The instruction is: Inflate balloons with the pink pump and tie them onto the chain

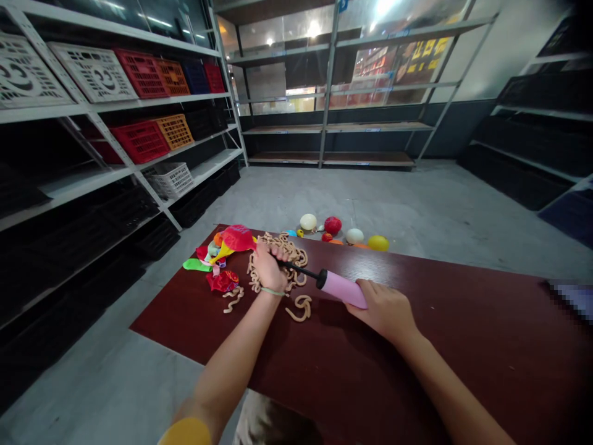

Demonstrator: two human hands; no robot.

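My right hand (386,309) is wrapped around the pink barrel of a balloon pump (341,288). From the barrel a black rod stretches left to my left hand (271,267), which is closed around the pump's far end. A red balloon (238,238), slightly filled, sticks out to the left of that hand; its neck is hidden by the fingers. Under and behind my left hand lies a heap of beige, curly long balloons (291,253). One loose beige curl (302,308) rests nearer me. Limp coloured balloons (204,262) and a crumpled red one (223,281) lie further left.
The dark red table (417,346) spans the front. Beyond its far edge, several inflated balloons (332,225) rest on the grey floor (278,185). Shelves with plastic crates (141,139) stand at left, and a metal rack (324,127) stands at the back.
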